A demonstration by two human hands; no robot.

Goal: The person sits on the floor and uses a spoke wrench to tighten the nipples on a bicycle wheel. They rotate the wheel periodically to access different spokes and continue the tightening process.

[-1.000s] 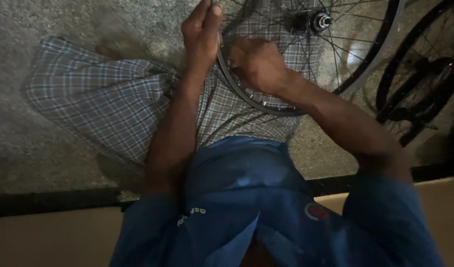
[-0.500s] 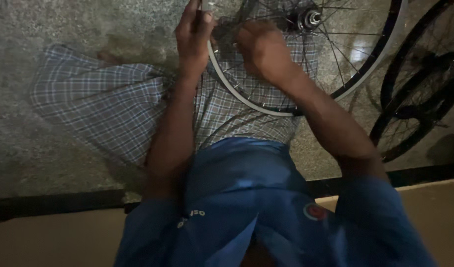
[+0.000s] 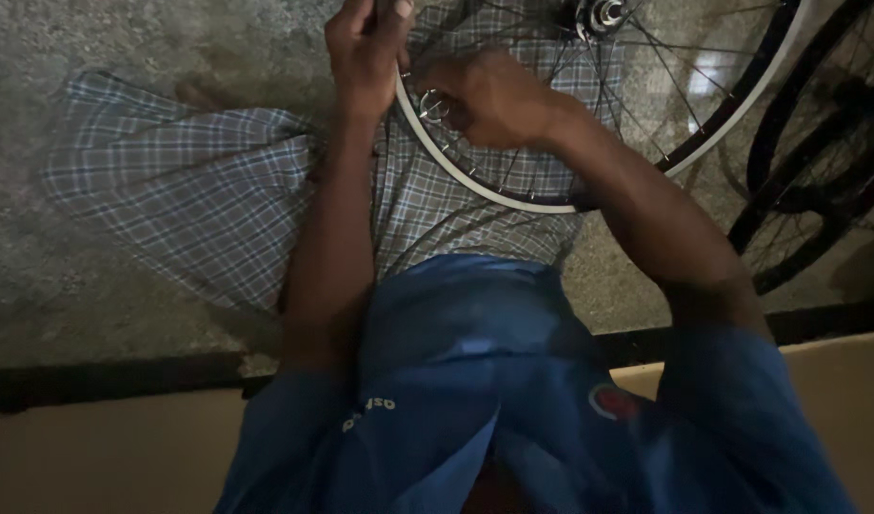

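We're seeing the left hand [image 3: 366,52] with its fingers [image 3: 347,38] curled tight around the silver rim [image 3: 499,195] of the bicycle wheel [image 3: 646,124], gripping it at the rim's near-left edge, close to the top of the frame. The right hand [image 3: 489,95] is sitting just beside it, inside the rim, fingers bunched together on a small metal tool [image 3: 432,105] that is pressing against a spoke near the rim; we can't tell exactly what kind of tool it is. The two hands are nearly touching.

The wheel is lying tilted over the person's lap, its lower arc crossing the checked grey-blue cloth [image 3: 189,200] that is covering the legs. The hub [image 3: 599,14] is showing at the top edge, thin spokes [image 3: 665,86] fanning out from it to the rim.

Both forearms are reaching up from the blue shirt [image 3: 475,381], which is filling the bottom of the view. A second wheel [image 3: 818,162] with a black tyre is lying to the right, partly overlapping the first one. Everything is resting on a speckled grey stone floor [image 3: 104,57], with a dark strip [image 3: 104,381] and a tan surface below it.
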